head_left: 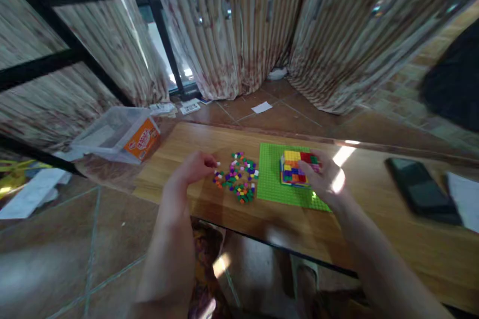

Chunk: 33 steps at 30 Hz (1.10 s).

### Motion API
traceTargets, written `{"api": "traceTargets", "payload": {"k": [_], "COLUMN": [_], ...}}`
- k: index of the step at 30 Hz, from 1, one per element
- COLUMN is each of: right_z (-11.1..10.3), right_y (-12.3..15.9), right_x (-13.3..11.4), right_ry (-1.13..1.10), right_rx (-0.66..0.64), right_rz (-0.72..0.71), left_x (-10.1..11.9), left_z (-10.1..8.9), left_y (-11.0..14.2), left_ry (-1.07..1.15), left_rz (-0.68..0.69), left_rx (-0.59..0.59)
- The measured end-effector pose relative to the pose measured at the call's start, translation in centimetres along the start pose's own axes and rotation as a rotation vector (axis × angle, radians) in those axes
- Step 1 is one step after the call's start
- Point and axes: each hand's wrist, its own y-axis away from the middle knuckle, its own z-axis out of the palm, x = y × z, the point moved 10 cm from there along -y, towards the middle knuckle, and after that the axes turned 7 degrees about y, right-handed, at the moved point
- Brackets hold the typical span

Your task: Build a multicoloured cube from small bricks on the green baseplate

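I see a clear rectangular plastic bin (119, 152) on the floor beyond the wooden table (164, 164)'s left edge; the pale lettering on its orange label (142, 141) is too blurred for me to read. The left hand (195, 166) curls beside loose multicoloured plastic bricks (243, 193), left of the green studded baseplate (269, 187); the right hand (326, 177) reaches around the multicoloured brick block (294, 172) on it. I can't tell if either grips.

Low passage is open along the far strip of the table (213, 138), behind the loose bricks (243, 193), and between the right hand (326, 177) and the phone (422, 190). The brick block (294, 167) obstructs low travel across the green baseplate (270, 182); the loose bricks crowd its left edge.
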Motion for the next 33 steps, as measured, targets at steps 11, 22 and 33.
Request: {"api": "traceTargets", "payload": {"k": [11, 22, 33], "right_z": [-0.2, 0.4, -0.5], "right_y": [0.3, 0.0, -0.4], "right_x": [-0.6, 0.3, 0.9], "right_ry": [-0.004, -0.073, -0.130], "right_rx": [-0.034, -0.013, 0.015], "right_rz": [-0.021, -0.052, -0.017], "left_x": [1.0, 2.2, 2.7], "left_z": [1.5, 1.0, 1.7], "left_y": [1.0, 0.2, -0.7], "left_ry": [-0.137, -0.193, -0.140], "left_rz": [-0.077, -0.069, 0.020], "left_rx": [-0.105, 0.003, 0.057]}}
